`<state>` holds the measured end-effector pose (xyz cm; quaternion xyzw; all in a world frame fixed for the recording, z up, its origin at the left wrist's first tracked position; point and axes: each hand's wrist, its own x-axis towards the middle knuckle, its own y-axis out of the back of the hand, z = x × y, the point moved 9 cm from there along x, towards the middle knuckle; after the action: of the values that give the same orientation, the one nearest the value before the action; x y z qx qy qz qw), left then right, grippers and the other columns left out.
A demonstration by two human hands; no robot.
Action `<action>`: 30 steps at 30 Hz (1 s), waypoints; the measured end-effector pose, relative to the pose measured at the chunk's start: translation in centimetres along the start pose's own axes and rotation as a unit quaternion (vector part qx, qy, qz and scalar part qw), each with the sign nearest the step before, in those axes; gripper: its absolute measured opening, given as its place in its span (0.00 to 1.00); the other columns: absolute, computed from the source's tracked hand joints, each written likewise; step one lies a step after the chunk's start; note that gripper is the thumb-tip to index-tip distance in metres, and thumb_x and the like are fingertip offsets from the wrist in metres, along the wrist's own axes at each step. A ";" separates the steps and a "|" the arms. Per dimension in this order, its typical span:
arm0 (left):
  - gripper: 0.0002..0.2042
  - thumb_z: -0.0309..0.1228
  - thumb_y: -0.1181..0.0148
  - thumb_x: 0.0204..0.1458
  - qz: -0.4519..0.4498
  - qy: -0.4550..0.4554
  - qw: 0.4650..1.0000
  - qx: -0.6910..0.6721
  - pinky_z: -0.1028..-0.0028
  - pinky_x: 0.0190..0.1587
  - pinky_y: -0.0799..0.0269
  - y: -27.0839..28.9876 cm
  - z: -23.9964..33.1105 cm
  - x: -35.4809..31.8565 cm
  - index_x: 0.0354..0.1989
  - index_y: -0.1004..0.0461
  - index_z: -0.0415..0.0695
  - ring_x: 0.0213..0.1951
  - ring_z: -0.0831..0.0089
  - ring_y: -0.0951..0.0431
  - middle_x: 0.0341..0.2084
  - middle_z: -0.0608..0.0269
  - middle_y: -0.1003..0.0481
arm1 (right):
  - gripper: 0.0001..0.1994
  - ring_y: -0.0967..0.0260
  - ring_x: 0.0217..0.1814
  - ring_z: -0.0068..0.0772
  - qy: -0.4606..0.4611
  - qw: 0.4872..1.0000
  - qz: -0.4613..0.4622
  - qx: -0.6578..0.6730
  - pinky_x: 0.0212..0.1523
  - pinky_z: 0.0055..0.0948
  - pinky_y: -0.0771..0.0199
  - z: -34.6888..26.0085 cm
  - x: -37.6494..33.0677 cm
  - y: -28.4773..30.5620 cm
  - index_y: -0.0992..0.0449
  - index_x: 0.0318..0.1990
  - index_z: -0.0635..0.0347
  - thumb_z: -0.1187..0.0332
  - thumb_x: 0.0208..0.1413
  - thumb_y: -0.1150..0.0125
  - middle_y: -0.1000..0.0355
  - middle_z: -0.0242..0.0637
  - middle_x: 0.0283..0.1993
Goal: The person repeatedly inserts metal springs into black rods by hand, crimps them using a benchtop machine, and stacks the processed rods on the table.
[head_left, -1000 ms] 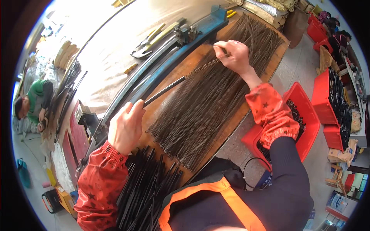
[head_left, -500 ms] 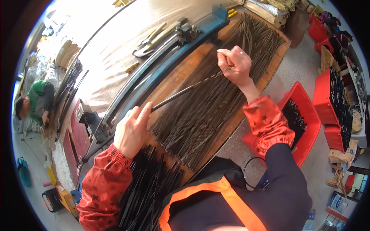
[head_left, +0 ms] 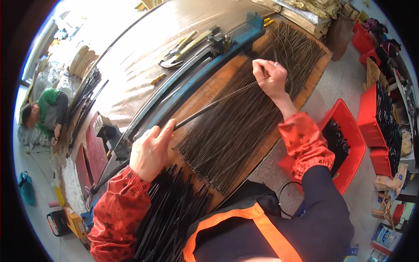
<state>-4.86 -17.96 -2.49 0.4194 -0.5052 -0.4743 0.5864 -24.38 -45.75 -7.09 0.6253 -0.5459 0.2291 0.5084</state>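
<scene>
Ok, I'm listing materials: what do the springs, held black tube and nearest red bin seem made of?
Springs: probably steel, dull grey-brown, judging by the coiled wire.
Tube: black with a pale highlight; plastic or coated metal.
Bin: likely plastic, glossy red, with smooth moulded-looking walls.

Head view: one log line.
left hand: grips black tube; right hand: grips coiled spring; alignment: spring-tube in line; below: spring pile

Watching remotely, I centre my dial on the coil springs, which lie on the tabletop. I have tubes at seven o'clock, the metal rail at ten, pliers beyond it, a co-worker at nine, a floor bin at four, farther bins at three.
</scene>
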 end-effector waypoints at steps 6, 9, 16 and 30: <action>0.20 0.26 0.40 0.58 0.004 -0.027 0.999 0.023 0.61 0.31 0.27 0.4 0.9 -0.5 0.60 0.28 0.48 0.29 0.54 0.24 0.27 0.54 0.30 | 0.03 0.28 0.24 0.36 0.117 0.979 -0.013 -0.168 0.31 0.34 0.32 2.0 0.6 0.6 0.20 0.29 0.49 0.66 0.51 0.32 0.26 0.31 0.22; 0.20 0.26 0.40 0.58 -0.022 0.000 1.000 0.020 0.61 0.31 0.27 -0.7 -0.3 -1.2 0.60 0.28 0.48 0.29 0.55 0.24 0.27 0.54 0.29 | 0.06 0.28 0.23 0.36 0.125 0.987 -0.101 -0.014 0.31 0.34 0.30 -3.1 -1.0 -2.3 0.22 0.26 0.48 0.64 0.53 0.34 0.27 0.31 0.20; 0.21 0.24 0.42 0.54 -0.031 0.021 0.999 0.039 0.61 0.32 0.25 -0.1 -0.8 -1.7 0.58 0.27 0.49 0.31 0.57 0.23 0.28 0.57 0.28 | 0.25 0.24 0.38 0.35 0.148 0.930 -0.262 0.214 0.47 0.36 0.27 -15.9 -3.0 -5.4 0.21 0.55 0.55 0.55 0.50 0.27 0.21 0.36 0.33; 0.19 0.20 0.41 0.53 0.025 0.051 0.993 0.101 0.62 0.36 0.27 5.8 -2.9 -6.2 0.55 0.24 0.46 0.32 0.59 0.24 0.27 0.59 0.28 | 0.14 0.29 0.25 0.31 0.064 0.928 -0.206 0.305 0.28 0.29 0.28 -17.3 -2.6 -7.6 0.17 0.51 0.54 0.62 0.59 0.33 0.24 0.35 0.27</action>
<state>-1.45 -10.69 1.53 0.4872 -0.5304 -0.3837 0.5779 -13.59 -30.13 -5.69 0.8328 -0.2751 0.3149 0.3628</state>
